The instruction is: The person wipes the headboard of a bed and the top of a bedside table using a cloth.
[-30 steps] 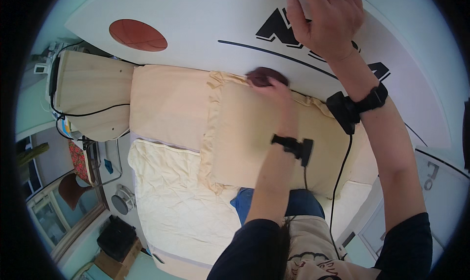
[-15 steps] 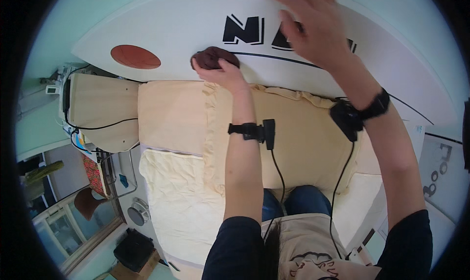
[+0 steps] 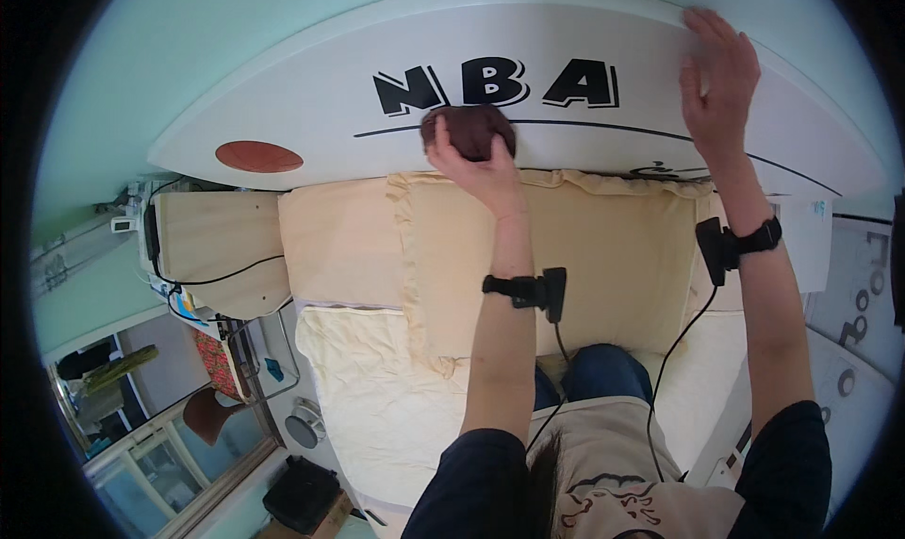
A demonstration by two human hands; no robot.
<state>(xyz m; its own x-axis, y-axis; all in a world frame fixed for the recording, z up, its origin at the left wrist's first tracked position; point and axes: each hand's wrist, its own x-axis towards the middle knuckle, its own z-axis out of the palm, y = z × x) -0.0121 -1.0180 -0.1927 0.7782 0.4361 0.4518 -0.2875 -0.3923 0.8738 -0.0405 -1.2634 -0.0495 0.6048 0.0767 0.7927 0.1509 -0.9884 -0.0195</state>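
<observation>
My left hand (image 3: pixel 479 173) grips a bunched dark maroon cloth (image 3: pixel 469 127), its fingers wrapped over it. The cloth is pressed against the white headboard (image 3: pixel 311 100), just under the black lettering and across a thin dark line. Up at the right, my right hand (image 3: pixel 722 96) is open and holds nothing, slightly blurred at the fingertips. Its fingers reach the headboard's top rim; whether they touch it I cannot tell. Each wrist wears a black strap with a small box and a cable.
Below the headboard lie a yellow ruffled pillow (image 3: pixel 566 256) and a cream quilted pad (image 3: pixel 363 379). A beige chair back (image 3: pixel 222 237) stands at the left, with cables. Farther down are a round grey stool (image 3: pixel 304 426) and a black bin (image 3: pixel 302 492). A white cabinet (image 3: pixel 801 247) stands at right.
My left hand has slid the cloth right along the headboard. My right hand has moved right from over the lettering to the top rim. The view has shifted too.
</observation>
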